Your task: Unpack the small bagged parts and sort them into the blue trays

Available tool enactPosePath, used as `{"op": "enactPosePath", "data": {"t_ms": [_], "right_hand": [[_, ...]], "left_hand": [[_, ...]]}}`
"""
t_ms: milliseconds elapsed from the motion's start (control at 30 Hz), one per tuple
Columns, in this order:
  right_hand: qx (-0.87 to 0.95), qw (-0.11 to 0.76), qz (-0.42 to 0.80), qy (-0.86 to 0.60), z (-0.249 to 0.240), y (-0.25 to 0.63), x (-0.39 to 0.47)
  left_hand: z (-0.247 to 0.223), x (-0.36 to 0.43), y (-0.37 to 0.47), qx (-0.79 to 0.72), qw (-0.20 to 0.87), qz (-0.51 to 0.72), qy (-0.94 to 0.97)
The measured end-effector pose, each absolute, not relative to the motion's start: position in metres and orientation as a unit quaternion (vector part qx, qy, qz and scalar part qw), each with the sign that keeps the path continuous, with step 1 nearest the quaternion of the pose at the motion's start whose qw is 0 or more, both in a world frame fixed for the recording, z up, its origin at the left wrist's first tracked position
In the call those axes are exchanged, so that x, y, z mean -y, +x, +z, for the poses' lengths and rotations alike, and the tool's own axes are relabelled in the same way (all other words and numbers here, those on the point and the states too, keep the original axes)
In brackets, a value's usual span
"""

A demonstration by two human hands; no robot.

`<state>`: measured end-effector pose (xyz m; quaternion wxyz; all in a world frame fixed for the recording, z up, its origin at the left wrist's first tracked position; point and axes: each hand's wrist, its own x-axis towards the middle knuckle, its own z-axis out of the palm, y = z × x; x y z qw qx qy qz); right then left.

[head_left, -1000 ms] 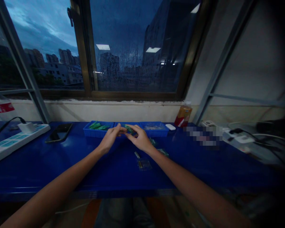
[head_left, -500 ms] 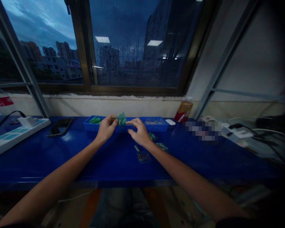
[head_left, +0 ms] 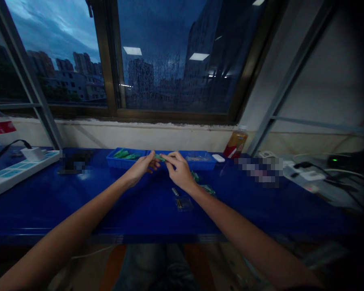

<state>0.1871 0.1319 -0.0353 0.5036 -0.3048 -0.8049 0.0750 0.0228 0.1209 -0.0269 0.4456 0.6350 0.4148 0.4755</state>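
Observation:
My left hand and my right hand meet over the front of the blue bins. Between their fingertips is a small crumpled green plastic bag. The right thumb and fingers pinch it from the right; on the other side, my left thumb and finger grip its edge, with the other fingers loosely curled. Whatever the bag contains is too small to make out. Under my right hand a small metal cylinder and a clear bag with brass-coloured pieces lie on the blue table.
Green bags fill the left blue bin; clear items lie in the right bin. More green bags rest beside my right forearm. A white case, a drink bottle and a power strip stand around.
The green bag, spread upright in my left fingers before, is now lower and flatter between both hands. My right fingers have closed on it; my left hand has turned, thumb up.

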Motion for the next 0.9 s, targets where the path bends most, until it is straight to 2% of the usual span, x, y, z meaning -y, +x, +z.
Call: {"op": "enactPosePath", "data": {"t_ms": [100,200,300,367,433,533,667,767,833,900], "right_hand": [[0.814,0.497,0.066,-0.293,-0.034,0.185,-0.129],[0.777,0.522,0.142,-0.321,-0.033,0.185,-0.131],[0.693,0.535,0.302,-0.378,-0.033,0.187,-0.137],[0.645,0.513,0.404,-0.397,-0.036,0.189,-0.142],[0.629,0.496,0.446,-0.399,-0.037,0.189,-0.145],[0.674,0.520,0.349,-0.391,-0.038,0.189,-0.144],[0.757,0.535,0.125,-0.352,-0.036,0.187,-0.137],[0.798,0.516,0.047,-0.308,-0.039,0.186,-0.134],[0.823,0.494,0.026,-0.280,-0.040,0.185,-0.132],[0.840,0.474,0.025,-0.263,-0.041,0.184,-0.130]], "left_hand": [[-0.028,-0.124,0.021,-0.411,0.435,0.501,0.625],[-0.030,-0.124,0.019,-0.438,0.261,0.511,0.692],[-0.030,-0.120,0.018,-0.420,0.049,0.467,0.777],[-0.030,-0.116,0.019,-0.384,-0.017,0.422,0.821],[-0.030,-0.114,0.021,-0.357,-0.031,0.390,0.848],[-0.028,-0.113,0.025,-0.357,0.040,0.396,0.845],[-0.025,-0.114,0.026,-0.422,0.311,0.476,0.706],[-0.023,-0.116,0.024,-0.429,0.476,0.491,0.590],[-0.023,-0.118,0.022,-0.431,0.497,0.486,0.576],[-0.023,-0.123,0.017,-0.442,0.453,0.491,0.598]]}}
